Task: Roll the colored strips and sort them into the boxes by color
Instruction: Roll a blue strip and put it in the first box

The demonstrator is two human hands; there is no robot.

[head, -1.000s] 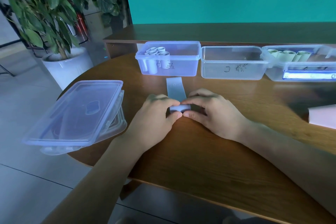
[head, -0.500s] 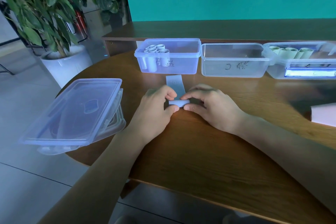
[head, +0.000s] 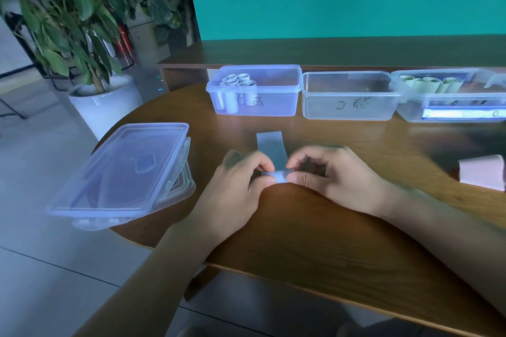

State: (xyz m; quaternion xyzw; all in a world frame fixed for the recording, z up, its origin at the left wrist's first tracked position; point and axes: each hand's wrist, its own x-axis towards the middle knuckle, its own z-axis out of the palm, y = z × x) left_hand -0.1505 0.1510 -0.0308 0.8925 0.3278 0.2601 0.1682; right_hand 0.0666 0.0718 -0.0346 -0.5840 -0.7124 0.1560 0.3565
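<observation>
Both forearms reach in over the near edge of the round wooden table [head: 342, 241], hands meeting just short of its middle. Left hand [head: 235, 186] and right hand [head: 336, 175] each pinch an end of the rolled part of a pale blue strip [head: 272, 149] between thumb and curled fingers; the unrolled tail lies flat on the table, running away from the hands toward the boxes. Three clear boxes stand in a row along the table's far edge, touching or nearly so: left box [head: 273, 107] holds several pale blue rolls (exact count unclear, they overlap), middle box [head: 347, 107] holds no rolls, right box [head: 451, 109] holds about four greenish rolls. A stack of clear lids [head: 123, 169] overhangs the table's left edge. A pink sheet [head: 483, 175] sits at the table's right side, well apart from the hands. Bare wood lies between hands and boxes. A potted plant [head: 104, 101] stands on the floor beyond the table's left edge.
</observation>
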